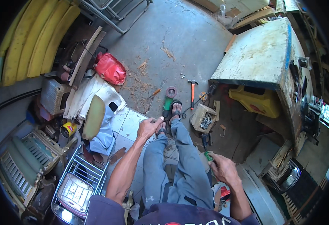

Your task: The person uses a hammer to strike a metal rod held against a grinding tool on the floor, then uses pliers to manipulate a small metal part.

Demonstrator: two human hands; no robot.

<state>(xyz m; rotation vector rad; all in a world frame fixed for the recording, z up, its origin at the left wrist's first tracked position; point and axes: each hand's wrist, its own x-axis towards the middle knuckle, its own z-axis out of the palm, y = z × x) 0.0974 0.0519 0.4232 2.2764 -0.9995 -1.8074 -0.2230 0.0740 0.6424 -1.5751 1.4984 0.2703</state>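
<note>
My left hand (pixel 150 127) is raised ahead of my left knee, fingers curled in and thumb pressed forward; what it may hold is hidden. Beside my right thigh, my right hand (pixel 224 169) has its fingers closed on a small bumpy green object (pixel 208 155), whose kind I cannot make out. A dark power tool (pixel 206 140) lies just beyond it. By my sandalled feet an angle grinder (pixel 167 104) with a green body and a round disc rests on the floor. An orange-handled claw hammer (pixel 193 95) and a wooden box (pixel 204 118) of metal fasteners are to its right.
At right stands a worn white-topped bench (pixel 252 52) with a yellow case (pixel 254 101) under it. On the left are a red bag (pixel 110 68), yellow curved pads (pixel 40 41), a metal rack (pixel 78 191) and a yellow tin (pixel 68 129). Wood shavings (pixel 143 67) litter the floor.
</note>
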